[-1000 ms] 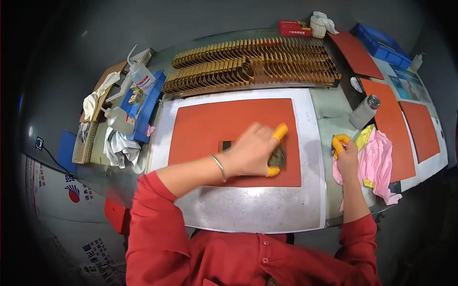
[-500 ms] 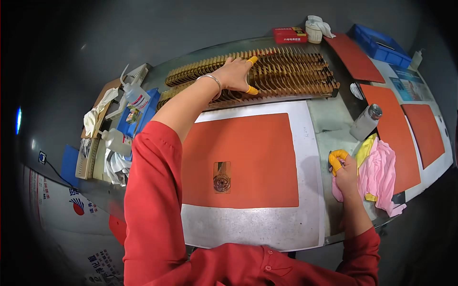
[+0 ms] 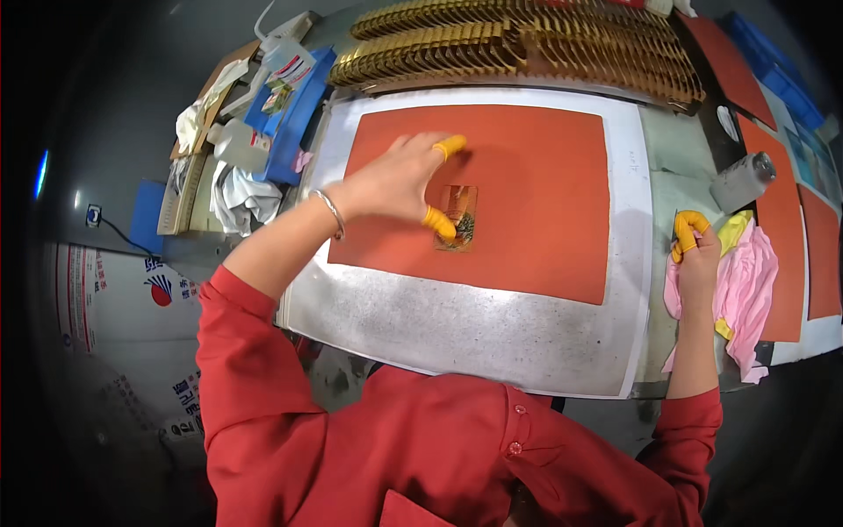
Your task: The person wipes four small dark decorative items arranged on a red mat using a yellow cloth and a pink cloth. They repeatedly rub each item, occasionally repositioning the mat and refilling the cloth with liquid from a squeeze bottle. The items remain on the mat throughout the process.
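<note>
My left hand [image 3: 395, 180] reaches over a red-orange mat [image 3: 536, 193], thumb and forefinger spread wide in yellow finger cots. Between them lies a small rectangular gold plate [image 3: 461, 202] with a dark engraved pattern. The thumb tip covers part of its lower left; whether it touches the plate I cannot tell. My right hand [image 3: 700, 255] is curled at the right side, also with yellow finger cots. A thin dark edge shows at its fingertips, too small to name. Beside it lies a crumpled pink cloth [image 3: 746, 285] with a yellow cloth [image 3: 735, 231].
A slotted rack [image 3: 606, 57] of upright gold plates spans the far side. A metal-capped bottle [image 3: 743, 182] stands beyond my right hand. At left are a blue tray [image 3: 285, 132], squeeze bottles [image 3: 241, 145] and white cloths [image 3: 241, 198]. A white sheet [image 3: 395, 316] lies under the mat.
My left hand has come back from the rack to the plate on the mat, its fingers still spread. My right hand remains curled beside the pink cloth. The whole view has shifted.
</note>
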The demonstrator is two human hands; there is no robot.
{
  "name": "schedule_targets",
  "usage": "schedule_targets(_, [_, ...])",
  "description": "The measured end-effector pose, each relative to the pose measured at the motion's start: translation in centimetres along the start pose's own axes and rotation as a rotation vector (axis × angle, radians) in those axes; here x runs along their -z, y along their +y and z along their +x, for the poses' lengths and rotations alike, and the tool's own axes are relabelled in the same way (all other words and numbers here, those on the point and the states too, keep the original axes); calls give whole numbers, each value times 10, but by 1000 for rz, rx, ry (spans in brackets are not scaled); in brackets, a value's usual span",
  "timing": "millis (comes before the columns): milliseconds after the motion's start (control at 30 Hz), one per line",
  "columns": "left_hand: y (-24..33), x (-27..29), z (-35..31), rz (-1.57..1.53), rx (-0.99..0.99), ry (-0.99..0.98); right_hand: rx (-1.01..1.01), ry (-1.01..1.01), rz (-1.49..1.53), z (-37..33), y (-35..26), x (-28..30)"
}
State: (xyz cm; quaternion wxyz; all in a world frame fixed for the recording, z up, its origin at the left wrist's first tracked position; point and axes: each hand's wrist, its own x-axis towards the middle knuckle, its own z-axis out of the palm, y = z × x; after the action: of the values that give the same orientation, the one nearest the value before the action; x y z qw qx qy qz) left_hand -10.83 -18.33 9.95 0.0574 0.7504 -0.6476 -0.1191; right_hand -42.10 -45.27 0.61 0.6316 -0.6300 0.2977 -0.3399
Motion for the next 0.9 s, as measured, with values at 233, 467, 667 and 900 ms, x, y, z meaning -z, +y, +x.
schedule_targets(233, [16,-42,-38,-132,138,51,-65,74,-34,1,-4,-7])
schedule_targets(467, [22,-24,-30,-222,130,48,-39,39,29,4,0,-4])
schedule_targets(667, [11,34,24,-164,55,100,-37,27,31,3,-4,-4])
schedule_targets(900, [-12,102,136,231,101,186,-42,25,14,3,-3,-8])
